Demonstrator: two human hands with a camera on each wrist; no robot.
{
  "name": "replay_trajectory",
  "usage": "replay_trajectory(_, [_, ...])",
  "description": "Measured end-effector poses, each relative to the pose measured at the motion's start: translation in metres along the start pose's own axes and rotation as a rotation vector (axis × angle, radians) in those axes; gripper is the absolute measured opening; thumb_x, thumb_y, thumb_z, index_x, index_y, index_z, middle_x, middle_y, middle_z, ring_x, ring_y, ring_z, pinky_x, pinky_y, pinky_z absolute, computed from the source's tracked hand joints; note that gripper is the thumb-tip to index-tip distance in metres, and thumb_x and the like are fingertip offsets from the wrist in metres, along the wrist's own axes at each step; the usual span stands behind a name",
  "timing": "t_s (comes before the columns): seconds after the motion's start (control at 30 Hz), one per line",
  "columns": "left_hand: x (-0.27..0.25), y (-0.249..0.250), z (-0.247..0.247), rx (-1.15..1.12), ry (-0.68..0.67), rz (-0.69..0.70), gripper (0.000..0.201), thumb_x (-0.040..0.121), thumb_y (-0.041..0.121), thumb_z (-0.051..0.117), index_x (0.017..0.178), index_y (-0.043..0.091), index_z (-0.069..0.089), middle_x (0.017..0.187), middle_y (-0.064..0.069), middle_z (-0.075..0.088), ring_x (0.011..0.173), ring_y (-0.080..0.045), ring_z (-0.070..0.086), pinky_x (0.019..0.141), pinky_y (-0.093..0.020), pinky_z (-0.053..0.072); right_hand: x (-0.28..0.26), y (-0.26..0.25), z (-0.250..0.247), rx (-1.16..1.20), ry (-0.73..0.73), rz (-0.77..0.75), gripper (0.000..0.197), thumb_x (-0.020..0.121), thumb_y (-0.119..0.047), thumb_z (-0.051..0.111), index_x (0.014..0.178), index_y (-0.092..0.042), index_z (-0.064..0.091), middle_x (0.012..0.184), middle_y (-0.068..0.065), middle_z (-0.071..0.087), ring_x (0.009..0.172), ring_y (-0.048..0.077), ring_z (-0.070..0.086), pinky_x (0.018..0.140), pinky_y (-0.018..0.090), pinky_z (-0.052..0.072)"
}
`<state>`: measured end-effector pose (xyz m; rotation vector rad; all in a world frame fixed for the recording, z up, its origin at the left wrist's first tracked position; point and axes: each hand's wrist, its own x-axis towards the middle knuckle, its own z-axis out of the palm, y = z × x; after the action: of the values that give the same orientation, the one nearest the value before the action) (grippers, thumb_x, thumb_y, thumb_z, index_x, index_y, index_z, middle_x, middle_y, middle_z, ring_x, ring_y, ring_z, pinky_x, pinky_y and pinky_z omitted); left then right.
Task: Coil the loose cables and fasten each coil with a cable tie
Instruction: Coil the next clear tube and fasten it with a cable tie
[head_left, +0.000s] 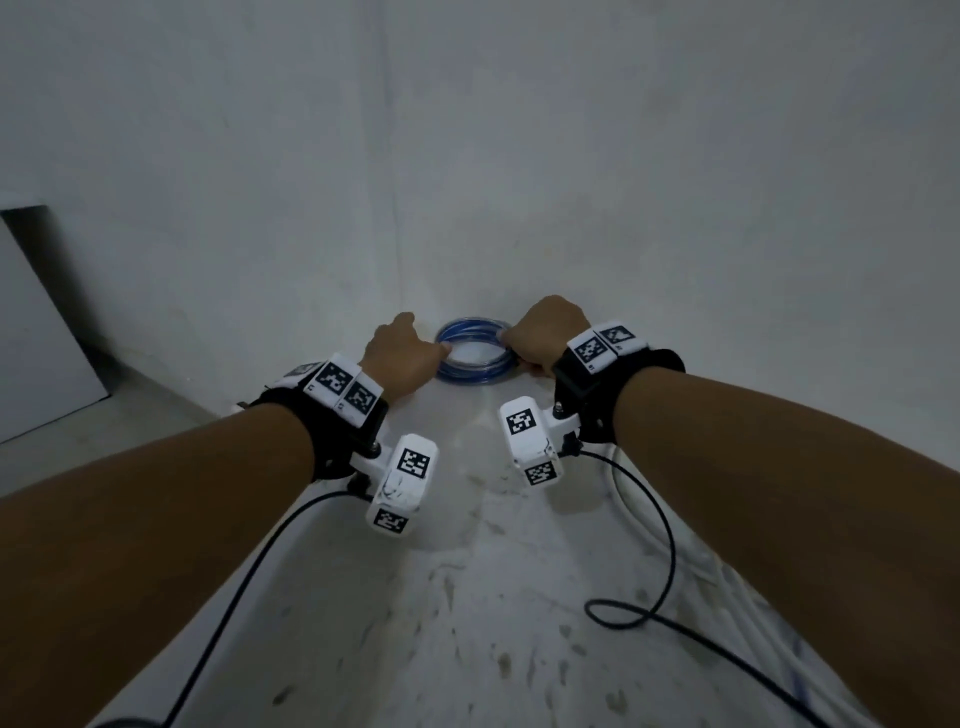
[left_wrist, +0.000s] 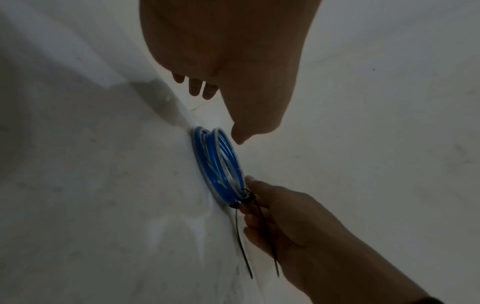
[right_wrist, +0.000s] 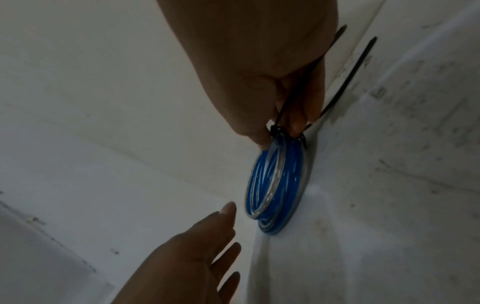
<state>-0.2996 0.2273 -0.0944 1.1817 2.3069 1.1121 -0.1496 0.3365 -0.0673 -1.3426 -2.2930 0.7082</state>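
A coil of blue and white cable (head_left: 474, 353) lies on the white surface in the corner below the walls. Two black cable ties (left_wrist: 242, 242) are fastened round it on its right side, and their long tails (right_wrist: 348, 78) stick out past my right hand. My right hand (right_wrist: 280, 133) pinches the coil at the ties between thumb and fingers. My left hand (right_wrist: 228, 226) hovers at the coil's left side with fingers straight and relaxed. It holds nothing, and its thumb tip (left_wrist: 239, 140) sits just short of the coil.
The two walls meet right behind the coil. A grey panel (head_left: 36, 322) leans at the far left on the floor. Black camera leads (head_left: 649, 597) trail from both wrists over the stained surface. More white and blue cable (head_left: 727, 587) lies under my right forearm.
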Motion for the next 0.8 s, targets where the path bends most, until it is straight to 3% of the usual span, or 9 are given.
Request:
replay_trajectory(0.1, [0.001,-0.008,-0.001,0.001,0.033,-0.022,0.072,0.094,0.038,0.06,0.15,0.006,0.03,0.152,-0.016,0.038,0.137,-0.033,0.04,0.11,-0.037,0.035,-0.008,-0.004,-0.003,-0.151,0.102,-0.089,0.047,0.096,-0.04,0.052,0.059,-0.01,0.05,0.064,0.001,0.058,0.063,0.021,0.055,0.048,0.025,0.035])
replay_trajectory(0.17, [-0.001,-0.009,-0.001,0.022,0.042,-0.021,0.07,0.093,0.037,0.061,0.15,0.008,0.032,0.15,-0.016,0.04,0.135,-0.033,0.042,0.111,-0.038,0.036,-0.014,-0.008,-0.008,-0.178,0.179,-0.093,0.045,0.098,-0.042,0.048,0.066,-0.01,0.05,0.078,0.004,0.062,0.072,0.022,0.055,0.058,0.024,0.035])
replay_trajectory(0.27, [-0.013,-0.002,-0.003,0.059,0.069,-0.001,0.073,0.084,0.043,0.064,0.147,0.015,0.038,0.145,-0.015,0.044,0.129,-0.034,0.047,0.108,-0.046,0.041,-0.031,-0.011,-0.02,-0.21,0.237,-0.106,0.039,0.097,-0.042,0.049,0.093,-0.006,0.062,0.105,0.012,0.067,0.098,0.031,0.062,0.073,0.026,0.035])
replay_trajectory(0.4, [-0.044,0.028,-0.005,0.028,0.094,0.141,0.045,0.086,0.028,0.063,0.127,0.016,0.053,0.124,-0.01,0.057,0.113,-0.03,0.057,0.098,-0.043,0.048,-0.077,0.003,-0.041,-0.288,0.288,-0.137,0.036,0.095,-0.039,0.052,0.077,-0.008,0.055,0.089,0.011,0.065,0.093,0.03,0.064,0.068,0.026,0.035])
replay_trajectory(0.47, [-0.071,0.05,0.001,-0.025,0.027,0.241,0.027,0.09,0.02,0.06,0.116,0.012,0.057,0.108,-0.001,0.061,0.103,-0.024,0.059,0.091,-0.032,0.048,-0.108,0.019,-0.058,-0.34,0.27,-0.099,0.039,0.094,-0.04,0.053,0.087,-0.004,0.064,0.095,0.009,0.066,0.097,0.029,0.064,0.074,0.028,0.042])
replay_trajectory(0.53, [-0.103,0.07,0.008,-0.061,-0.088,0.316,0.019,0.091,0.019,0.064,0.108,0.012,0.062,0.101,0.001,0.063,0.097,-0.022,0.061,0.085,-0.032,0.049,-0.145,0.038,-0.083,-0.392,0.26,-0.046,0.038,0.094,-0.041,0.053,0.098,-0.007,0.069,0.105,0.008,0.067,0.101,0.028,0.063,0.081,0.03,0.046])
replay_trajectory(0.67, [-0.175,0.099,0.021,-0.001,-0.392,0.406,0.021,0.09,0.029,0.067,0.107,0.017,0.064,0.096,-0.003,0.068,0.092,-0.021,0.065,0.075,-0.031,0.05,-0.233,0.083,-0.143,-0.464,0.307,0.065,0.037,0.093,-0.039,0.056,0.097,-0.005,0.07,0.106,0.012,0.067,0.101,0.033,0.062,0.085,0.037,0.051])
replay_trajectory(0.8, [-0.237,0.117,0.036,0.131,-0.536,0.497,0.024,0.09,0.036,0.066,0.108,0.021,0.062,0.099,0.002,0.067,0.092,-0.017,0.062,0.074,-0.028,0.048,-0.315,0.131,-0.19,-0.558,0.281,0.232,0.038,0.092,-0.042,0.056,0.102,-0.008,0.069,0.11,0.01,0.067,0.103,0.029,0.062,0.086,0.034,0.049])
